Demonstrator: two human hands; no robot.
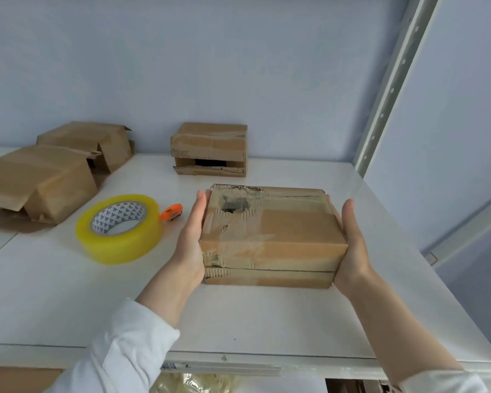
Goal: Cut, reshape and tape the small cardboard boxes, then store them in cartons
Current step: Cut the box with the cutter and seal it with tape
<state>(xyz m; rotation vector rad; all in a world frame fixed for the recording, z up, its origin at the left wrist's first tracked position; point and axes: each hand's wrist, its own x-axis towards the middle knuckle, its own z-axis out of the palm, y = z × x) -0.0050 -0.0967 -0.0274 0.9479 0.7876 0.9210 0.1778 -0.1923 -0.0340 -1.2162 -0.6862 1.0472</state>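
Brown cardboard boxes (270,236); yellow tape roll (119,229), triangle-patterned core; orange cutter (172,212); white shelf (238,316)

Tape roll (119,228) hides part of the orange cutter (173,211), and the left edge clips that crumpled cardboard box (37,180).

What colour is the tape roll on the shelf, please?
The tape roll is yellow, seen in head view.

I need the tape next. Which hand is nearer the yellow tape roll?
Left. The left hand presses the box on the side toward the tape roll; the right hand presses its far side.
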